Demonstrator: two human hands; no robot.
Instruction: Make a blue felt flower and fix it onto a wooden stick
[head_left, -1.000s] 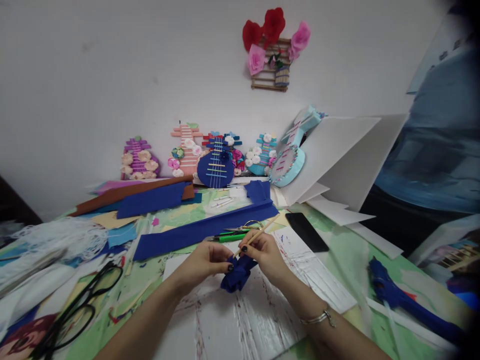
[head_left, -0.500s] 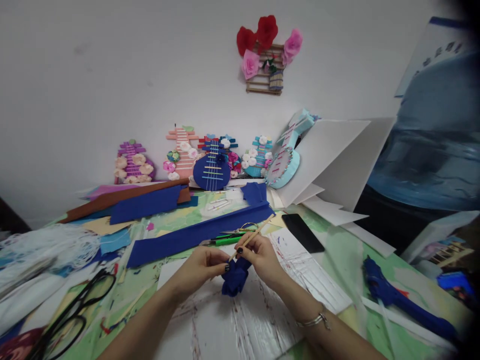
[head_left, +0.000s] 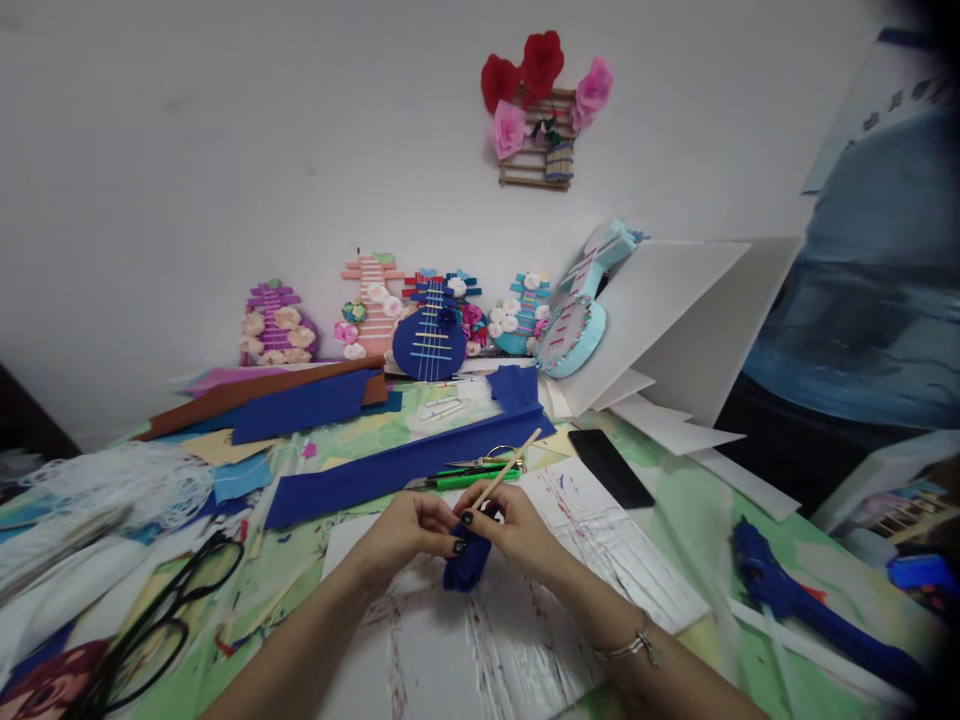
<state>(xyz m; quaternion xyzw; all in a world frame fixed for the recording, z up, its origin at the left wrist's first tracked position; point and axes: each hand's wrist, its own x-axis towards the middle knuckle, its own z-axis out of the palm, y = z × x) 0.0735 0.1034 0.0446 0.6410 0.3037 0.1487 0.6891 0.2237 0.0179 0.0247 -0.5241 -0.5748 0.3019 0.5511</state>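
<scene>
Between my hands, above a silvery, streaked board (head_left: 442,655), is a bunched piece of dark blue crepe paper (head_left: 466,566). My left hand (head_left: 405,532) pinches its upper left side with thumb and fingers. A thin wooden stick (head_left: 508,468) slants up and right out of the paper. My right hand (head_left: 510,520) is closed around the stick and the paper's upper right side. The stick's lower end is hidden by fingers and paper. Just behind my hands lie a green-handled cutter (head_left: 465,481) and small gold-handled scissors (head_left: 487,461).
A long blue crepe strip (head_left: 337,480) crosses the table. Black-handled scissors (head_left: 161,610) lie at left, a phone (head_left: 611,468) and a blue glue gun (head_left: 802,605) at right. Decorated paper lutes (head_left: 429,342) lean along the wall, beside white boards (head_left: 652,320) and a large water bottle (head_left: 870,280).
My hands have drawn closer together on the blue paper. The stick now stands more steeply, its upper end shifted slightly left. The whole view has shifted slightly.
</scene>
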